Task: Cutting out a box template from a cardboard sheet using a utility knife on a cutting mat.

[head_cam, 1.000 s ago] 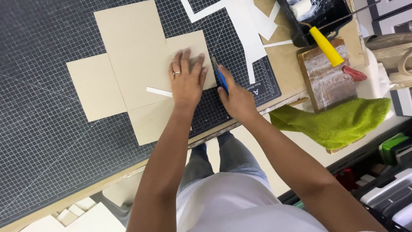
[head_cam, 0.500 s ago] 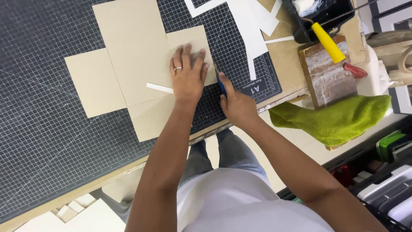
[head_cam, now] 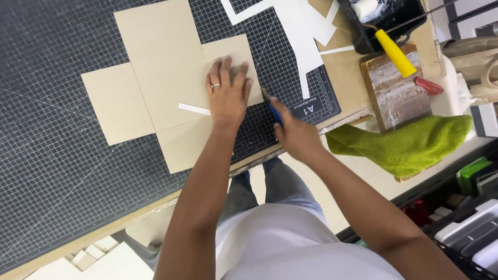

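The left hand (head_cam: 226,96) lies flat on the beige cardboard (head_cam: 161,67), fingers spread. Just beside the cardboard's edge, the right hand (head_cam: 294,135) – fingers clamped – grips a blue cutter (head_cam: 275,113)

We saw tan cardboard (head_cam: 161,72) on a dark cutting mat (head_cam: 46,171) ruled with a fine pale grid, a blue knife (head_cam: 276,115), white paper strips (head_cam: 298,31), a yellow roller handle (head_cam: 395,53), and a lime-green cloth (head_cam: 410,142).
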